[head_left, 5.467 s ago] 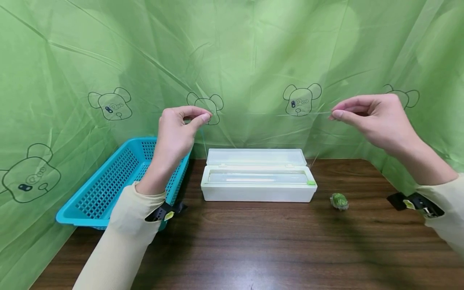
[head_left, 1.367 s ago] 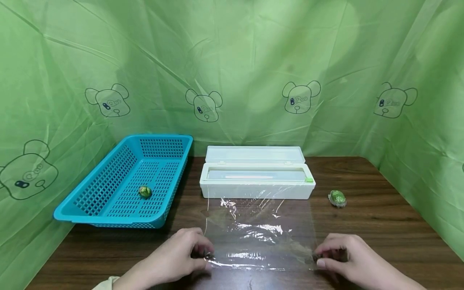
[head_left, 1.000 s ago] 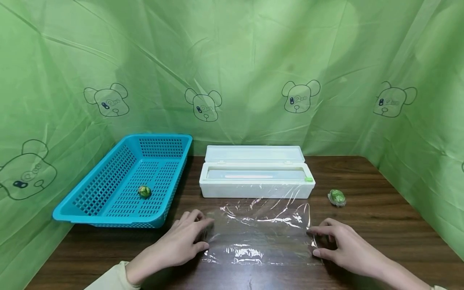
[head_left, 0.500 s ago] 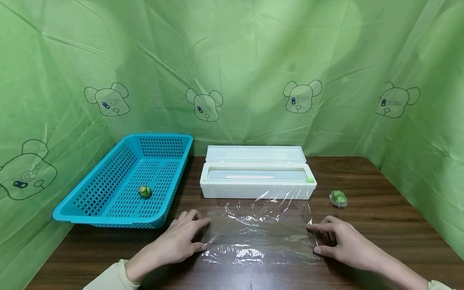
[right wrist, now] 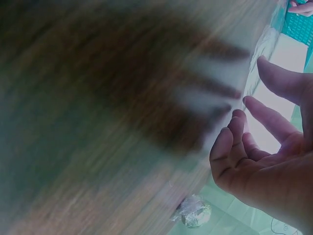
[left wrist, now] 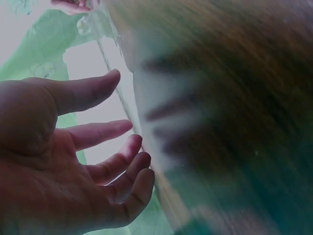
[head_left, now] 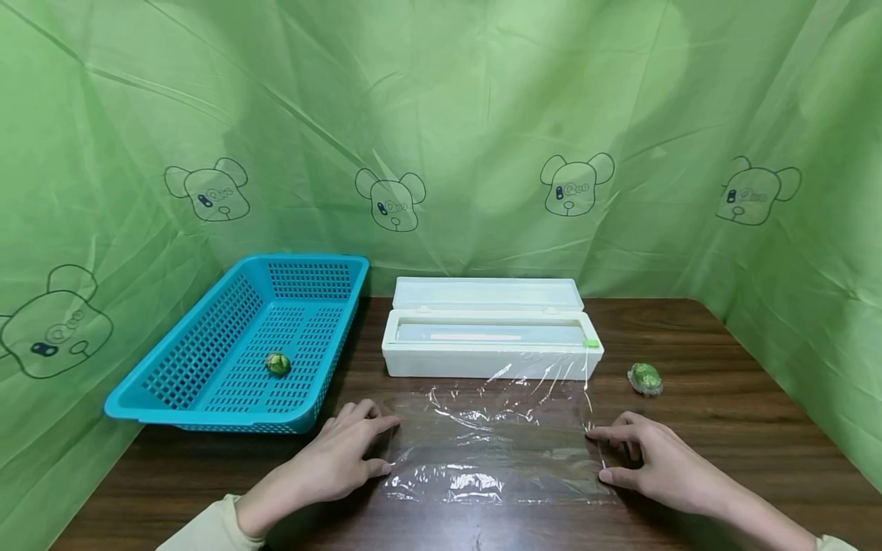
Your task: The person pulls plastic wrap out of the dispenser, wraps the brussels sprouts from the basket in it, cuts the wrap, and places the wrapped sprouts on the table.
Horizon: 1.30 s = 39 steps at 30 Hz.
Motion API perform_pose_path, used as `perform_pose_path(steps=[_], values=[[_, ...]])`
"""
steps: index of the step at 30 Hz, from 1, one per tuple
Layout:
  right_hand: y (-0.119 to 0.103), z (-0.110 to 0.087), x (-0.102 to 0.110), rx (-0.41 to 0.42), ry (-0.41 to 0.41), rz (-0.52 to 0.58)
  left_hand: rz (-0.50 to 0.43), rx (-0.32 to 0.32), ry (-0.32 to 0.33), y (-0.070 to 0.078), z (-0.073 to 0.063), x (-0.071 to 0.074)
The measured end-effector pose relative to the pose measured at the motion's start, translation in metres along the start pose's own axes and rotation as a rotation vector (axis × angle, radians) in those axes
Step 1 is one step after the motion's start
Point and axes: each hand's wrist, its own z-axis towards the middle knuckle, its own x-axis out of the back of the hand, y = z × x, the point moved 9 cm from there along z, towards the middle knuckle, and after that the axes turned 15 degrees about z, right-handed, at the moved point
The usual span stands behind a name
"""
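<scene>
A sheet of clear plastic wrap (head_left: 482,444) lies spread on the table, running from the front of a white wrap dispenser box (head_left: 489,363) towards me. My left hand (head_left: 341,455) rests at the sheet's left edge, thumb and fingers apart, tips touching the table and film. At the opposite edge, my right hand (head_left: 644,459) touches the film with spread thumb and index finger, the other fingers loosely bent. Both wrist views show my left hand (left wrist: 93,152) and right hand (right wrist: 269,142) pinching nothing. The box lid (head_left: 488,293) is raised, and a green slider (head_left: 591,343) sits at its right end.
A blue perforated basket (head_left: 303,419) stands on the left with one small green sprout-like vegetable (head_left: 278,364) inside. Right of the box lies a similar green vegetable wrapped in film (head_left: 645,379). A green curtain (head_left: 475,138) with bear prints hangs behind the wooden table (head_left: 730,398).
Both hands came down from above the box with the drawn wrap, laid it on the table and let go of its corners. In the last half second they barely move.
</scene>
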Motion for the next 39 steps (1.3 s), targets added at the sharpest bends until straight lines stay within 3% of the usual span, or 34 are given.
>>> perform_pose_path(steps=[6, 9, 12, 15, 17, 21, 24, 29, 35, 39], values=[[-0.001, 0.000, 0.000, -0.003, 0.006, 0.003, -0.105, -0.050, -0.031, 0.005, -0.013, 0.020], [-0.002, 0.001, 0.001, -0.004, 0.007, 0.002, -0.187, -0.111, -0.064, 0.012, -0.022, 0.044], [-0.002, 0.002, 0.001, -0.005, 0.007, 0.002, -0.232, -0.177, -0.067, 0.012, -0.028, 0.077], [-0.001, 0.003, 0.002, -0.009, 0.004, 0.006, -0.218, -0.187, -0.047, -0.001, -0.027, 0.110], [0.000, 0.003, 0.002, -0.012, 0.000, 0.009, -0.187, -0.156, -0.036, -0.018, -0.022, 0.127], [0.002, 0.004, 0.002, -0.007, -0.004, 0.013, -0.111, -0.079, -0.049, -0.059, -0.005, 0.146], [0.002, 0.005, 0.003, 0.014, 0.001, 0.013, -0.066, -0.043, -0.083, -0.090, 0.009, 0.149], [0.004, 0.006, 0.002, 0.019, 0.000, 0.010, -0.032, -0.015, -0.162, -0.134, 0.027, 0.141], [0.005, 0.006, 0.002, 0.037, 0.000, -0.005, -0.016, -0.017, -0.278, -0.164, 0.044, 0.120], [0.006, 0.007, 0.001, 0.045, -0.006, -0.005, -0.029, -0.011, -0.407, -0.176, 0.053, 0.100]])
